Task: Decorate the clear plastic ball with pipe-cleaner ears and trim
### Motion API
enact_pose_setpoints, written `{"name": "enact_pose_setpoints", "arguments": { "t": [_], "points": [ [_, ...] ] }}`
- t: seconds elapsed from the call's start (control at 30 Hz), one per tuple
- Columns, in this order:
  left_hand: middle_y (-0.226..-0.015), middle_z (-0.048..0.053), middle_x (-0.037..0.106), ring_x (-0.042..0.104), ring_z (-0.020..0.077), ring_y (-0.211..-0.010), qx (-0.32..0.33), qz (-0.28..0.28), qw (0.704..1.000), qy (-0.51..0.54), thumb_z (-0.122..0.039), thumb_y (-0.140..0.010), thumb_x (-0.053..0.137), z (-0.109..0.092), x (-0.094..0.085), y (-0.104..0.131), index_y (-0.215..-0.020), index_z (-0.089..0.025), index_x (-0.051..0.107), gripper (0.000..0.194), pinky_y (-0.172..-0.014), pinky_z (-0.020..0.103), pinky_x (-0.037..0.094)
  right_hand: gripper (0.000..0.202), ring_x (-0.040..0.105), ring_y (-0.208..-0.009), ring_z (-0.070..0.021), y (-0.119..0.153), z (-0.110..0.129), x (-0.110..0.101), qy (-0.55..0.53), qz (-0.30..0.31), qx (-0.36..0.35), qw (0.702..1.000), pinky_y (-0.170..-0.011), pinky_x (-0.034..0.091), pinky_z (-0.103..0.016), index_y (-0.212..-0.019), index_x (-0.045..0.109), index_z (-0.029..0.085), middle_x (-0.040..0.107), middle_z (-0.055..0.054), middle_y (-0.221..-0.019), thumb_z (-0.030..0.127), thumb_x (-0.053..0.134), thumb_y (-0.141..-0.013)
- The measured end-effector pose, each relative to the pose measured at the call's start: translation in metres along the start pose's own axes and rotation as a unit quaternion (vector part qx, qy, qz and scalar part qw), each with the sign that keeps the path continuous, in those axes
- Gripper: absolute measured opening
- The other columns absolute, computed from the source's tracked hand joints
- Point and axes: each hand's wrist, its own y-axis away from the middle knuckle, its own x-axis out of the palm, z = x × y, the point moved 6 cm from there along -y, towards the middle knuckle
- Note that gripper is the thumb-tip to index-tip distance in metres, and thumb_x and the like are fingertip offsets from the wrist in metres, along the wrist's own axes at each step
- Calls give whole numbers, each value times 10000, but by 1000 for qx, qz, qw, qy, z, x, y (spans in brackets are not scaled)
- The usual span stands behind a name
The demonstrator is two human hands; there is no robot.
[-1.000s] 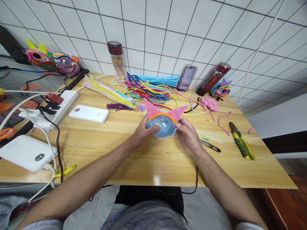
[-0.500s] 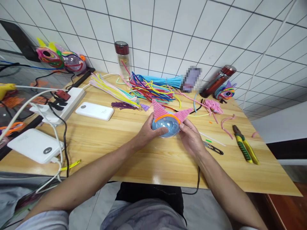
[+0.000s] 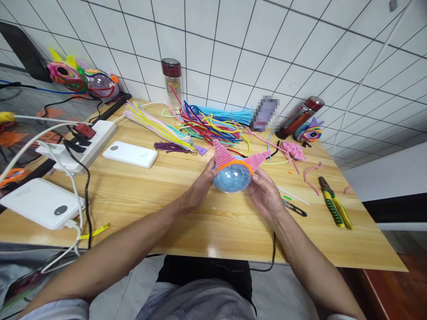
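Both hands hold a clear blue plastic ball [image 3: 232, 178] just above the wooden table [image 3: 207, 222]. The ball wears an orange pipe-cleaner band and two pink pipe-cleaner ears [image 3: 223, 155]. My left hand [image 3: 201, 186] cups its left side, thumb up by the left ear. My right hand [image 3: 266, 192] grips its right side below the right ear. Behind the ball lies a heap of coloured pipe cleaners [image 3: 207, 124].
Small snips [image 3: 295, 207] and yellow-green pliers [image 3: 335, 208] lie to the right. Pink pipe-cleaner pieces [image 3: 293, 151], two bottles [image 3: 172, 84] [image 3: 298, 116] and a finished figure [image 3: 308, 131] stand at the back. Power banks [image 3: 130, 154] [image 3: 42, 203] and a power strip [image 3: 80, 146] with cables lie left.
My left thumb has slid from the front of the ball up to its left side by the ear. The ball stays in both hands; the view has shifted slightly.
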Motion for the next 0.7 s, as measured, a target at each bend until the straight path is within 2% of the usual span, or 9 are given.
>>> {"name": "enact_pose_setpoints", "arguments": {
  "t": [0.33, 0.57, 0.7],
  "points": [
    [-1414, 143, 708, 559, 392, -1456, -25, -47, 996, 74, -482, -822, 702, 1, 1, -2, -1475, -159, 569, 740, -1285, 539, 353, 338, 729, -1082, -254, 1, 3, 4, -84, 5, 7, 996, -936, 555, -348, -1078, 831, 284, 832, -18, -1140, 366, 835, -750],
    [-1335, 119, 751, 622, 376, -1387, -28, -55, 996, 64, -432, -774, 707, -6, 6, -2, -1395, -172, 616, 679, -1240, 517, 425, 331, 723, -1016, -232, 1, 4, 4, -94, 1, 4, 996, -923, 547, -337, -1062, 840, 287, 832, -8, -1102, 335, 839, -734],
    [-1340, 121, 747, 621, 373, -1387, -30, -55, 996, 58, -423, -772, 711, -4, 5, -3, -1376, -171, 626, 660, -1234, 509, 428, 337, 715, -983, -230, 1, 2, 5, -93, -7, 10, 996, -902, 549, -334, -1044, 832, 268, 829, -14, -1067, 323, 826, -711]
  ]
}}
